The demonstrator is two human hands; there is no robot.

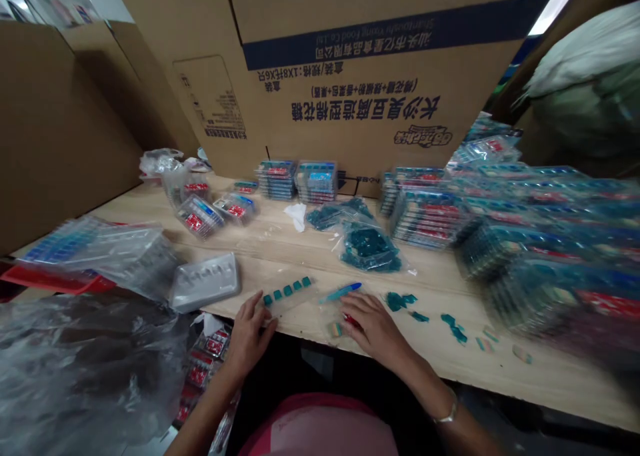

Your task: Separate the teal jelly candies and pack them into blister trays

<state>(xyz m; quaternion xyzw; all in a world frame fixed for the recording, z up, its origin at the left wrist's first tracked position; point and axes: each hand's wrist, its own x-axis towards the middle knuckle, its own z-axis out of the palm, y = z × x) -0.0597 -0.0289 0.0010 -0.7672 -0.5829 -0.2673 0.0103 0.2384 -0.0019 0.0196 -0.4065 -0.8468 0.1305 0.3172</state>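
In the head view my left hand (253, 326) rests at the table's front edge, thumb and forefinger apart. Its fingertips are beside the left end of a clear plastic tray, which carries a row of small teal squares (287, 291). My right hand (373, 326) bends over the right side of the clear packaging, its fingers around a small red packet (351, 321) that is mostly hidden. Just above these fingers lies a blue pen-shaped stick (341, 292). A striped, pastel-coloured piece (335, 330) sits by my right thumb.
Clear bags of teal pieces (370, 246) lie mid-table. Blurred stacks of filled packs (530, 243) crowd the right; empty clear trays (205, 281) stand left. Teal scraps (454, 328) and loose striped pieces (521, 354) lie right of my hand. A large cardboard box (350, 129) closes the back.
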